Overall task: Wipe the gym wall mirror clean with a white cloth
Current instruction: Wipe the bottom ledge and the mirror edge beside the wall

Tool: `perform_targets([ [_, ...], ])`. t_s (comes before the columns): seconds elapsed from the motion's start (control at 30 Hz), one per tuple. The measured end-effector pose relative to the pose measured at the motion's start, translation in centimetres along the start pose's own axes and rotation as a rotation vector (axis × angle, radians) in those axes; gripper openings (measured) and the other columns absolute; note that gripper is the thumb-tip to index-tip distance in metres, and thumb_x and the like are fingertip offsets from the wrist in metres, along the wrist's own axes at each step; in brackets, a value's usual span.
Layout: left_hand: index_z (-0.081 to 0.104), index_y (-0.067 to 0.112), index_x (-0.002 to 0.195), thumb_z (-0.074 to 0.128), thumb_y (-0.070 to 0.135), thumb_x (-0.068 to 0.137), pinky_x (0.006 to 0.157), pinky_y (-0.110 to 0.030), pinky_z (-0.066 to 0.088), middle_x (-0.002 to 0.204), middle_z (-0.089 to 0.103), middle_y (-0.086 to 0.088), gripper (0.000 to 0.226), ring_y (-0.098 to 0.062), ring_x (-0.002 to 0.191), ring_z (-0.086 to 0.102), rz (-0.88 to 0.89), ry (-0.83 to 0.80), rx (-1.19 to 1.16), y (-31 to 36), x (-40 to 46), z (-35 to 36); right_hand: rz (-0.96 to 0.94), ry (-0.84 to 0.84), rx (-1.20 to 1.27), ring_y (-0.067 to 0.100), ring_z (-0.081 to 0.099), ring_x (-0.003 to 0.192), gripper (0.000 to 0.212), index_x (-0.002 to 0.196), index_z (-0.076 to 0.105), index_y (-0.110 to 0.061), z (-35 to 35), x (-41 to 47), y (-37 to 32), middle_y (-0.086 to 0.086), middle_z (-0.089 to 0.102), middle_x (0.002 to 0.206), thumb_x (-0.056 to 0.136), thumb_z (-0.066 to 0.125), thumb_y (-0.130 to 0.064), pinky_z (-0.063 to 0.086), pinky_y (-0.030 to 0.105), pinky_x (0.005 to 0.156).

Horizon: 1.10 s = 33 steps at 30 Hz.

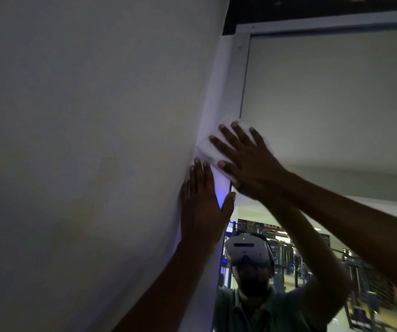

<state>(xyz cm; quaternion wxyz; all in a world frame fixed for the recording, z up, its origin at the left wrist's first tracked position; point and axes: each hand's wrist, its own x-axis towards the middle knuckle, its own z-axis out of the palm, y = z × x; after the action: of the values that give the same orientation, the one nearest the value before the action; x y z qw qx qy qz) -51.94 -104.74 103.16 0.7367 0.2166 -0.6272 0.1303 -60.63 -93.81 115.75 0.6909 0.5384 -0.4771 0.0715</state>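
The wall mirror (331, 111) fills the right half of the view, set in a pale frame (241, 75). A white cloth (210, 149) lies flat over the frame's left edge, partly on the glass. My right hand (245, 156) presses on the cloth with fingers spread and straight. Just below and left of it, my left hand (203, 202) rests flat against the white wall (84, 140) beside the frame, fingers straight, holding nothing. Most of the cloth is hidden under my right hand.
The mirror's lower part reflects a person wearing a headset (247, 251) and gym racks and machines (360, 283) behind. A dark ceiling strip (312, 6) runs above the frame. A blue-violet glow lights the frame edge by my left thumb.
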Motion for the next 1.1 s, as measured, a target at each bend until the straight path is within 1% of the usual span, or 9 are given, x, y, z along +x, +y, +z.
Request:
perform_targets([
  [0.07,0.015,0.007,0.167,0.020,0.069,0.096,0.126,-0.035,0.002,0.176,0.006,-0.010,0.094,-0.028,0.162,0.013,0.008,-0.062,-0.002,-0.3,-1.0,-0.3,0.093,0.014,0.002,0.032,0.010,0.163,0.067,0.169,0.021,-0.029,-1.0,0.5,1.1,0.007,0.013,0.177,0.108,0.008,-0.054,0.013,0.057,0.128],
  [0.13,0.014,0.007,0.167,0.022,0.069,0.097,0.126,-0.035,0.003,0.176,0.005,-0.010,0.095,-0.028,0.163,0.012,0.008,-0.090,0.004,-0.7,-2.2,-0.5,0.174,0.008,0.041,0.034,0.008,0.163,0.068,0.169,0.018,-0.030,-0.9,0.5,-0.3,0.008,0.010,0.177,0.108,0.004,-0.054,0.010,0.059,0.128],
  [0.2,0.015,0.006,0.167,0.025,0.070,0.096,0.126,-0.036,0.006,0.175,0.008,-0.011,0.096,-0.028,0.162,0.015,0.000,-0.106,0.016,-1.1,-3.4,-0.8,0.091,0.029,0.012,0.035,0.005,0.163,0.067,0.169,0.020,-0.031,0.5,-0.5,-2.4,0.007,0.010,0.177,0.109,0.001,-0.053,0.005,0.060,0.128],
  [0.3,0.017,0.004,0.166,0.028,0.071,0.096,0.124,-0.036,0.009,0.175,0.010,-0.012,0.097,-0.029,0.161,0.019,-0.011,-0.147,0.024,-1.3,-5.4,-1.3,-0.076,0.012,-0.016,0.033,0.011,0.163,0.062,0.167,0.028,-0.032,0.4,-2.0,-1.8,0.005,0.018,0.176,0.111,0.008,-0.050,0.011,0.058,0.128],
  [0.47,0.027,-0.001,0.163,0.039,0.067,0.099,0.120,-0.039,0.021,0.173,0.019,-0.017,0.094,-0.032,0.157,0.030,0.061,-0.114,0.117,-2.4,-9.1,-2.2,0.097,0.095,0.013,0.036,0.016,0.162,0.060,0.167,0.029,-0.032,0.5,-2.9,-2.6,0.007,0.020,0.176,0.110,0.020,-0.051,0.014,0.061,0.126],
  [0.63,0.030,-0.002,0.162,0.041,0.063,0.101,0.119,-0.042,0.032,0.171,0.023,-0.018,0.090,-0.033,0.155,0.033,0.056,-0.110,0.173,-2.5,-11.3,-2.8,-0.163,0.069,0.046,0.035,0.014,0.162,0.061,0.166,0.033,-0.029,1.7,-5.4,-4.5,0.008,0.021,0.175,0.109,0.028,-0.052,0.013,0.063,0.127],
  [0.8,0.025,-0.001,0.163,0.036,0.062,0.103,0.118,-0.047,0.038,0.172,0.020,-0.018,0.089,-0.033,0.157,0.030,0.027,-0.158,0.209,-2.3,-14.9,-3.8,0.066,0.146,0.102,0.040,0.020,0.160,0.061,0.165,0.035,-0.025,1.2,-7.1,-5.4,0.012,0.026,0.173,0.110,0.029,-0.050,0.012,0.064,0.126],
  [1.0,0.028,-0.001,0.162,0.031,0.066,0.102,0.112,-0.053,0.045,0.168,0.031,-0.021,0.091,-0.037,0.151,0.042,-0.003,-0.238,0.303,-2.2,-19.0,-5.3,-0.172,0.106,0.127,0.041,0.019,0.160,0.063,0.165,0.036,-0.023,2.3,-11.5,-7.9,0.014,0.027,0.173,0.108,0.033,-0.050,0.013,0.068,0.125],
  [1.1,0.029,-0.003,0.162,0.024,0.066,0.104,0.108,-0.051,0.050,0.167,0.032,-0.022,0.090,-0.037,0.148,0.045,-0.013,-0.287,0.356,-1.8,-20.8,-6.2,-0.041,0.126,0.145,0.041,0.019,0.160,0.065,0.166,0.032,-0.022,1.8,-13.0,-7.4,0.015,0.023,0.174,0.107,0.035,-0.051,0.010,0.067,0.127],
])
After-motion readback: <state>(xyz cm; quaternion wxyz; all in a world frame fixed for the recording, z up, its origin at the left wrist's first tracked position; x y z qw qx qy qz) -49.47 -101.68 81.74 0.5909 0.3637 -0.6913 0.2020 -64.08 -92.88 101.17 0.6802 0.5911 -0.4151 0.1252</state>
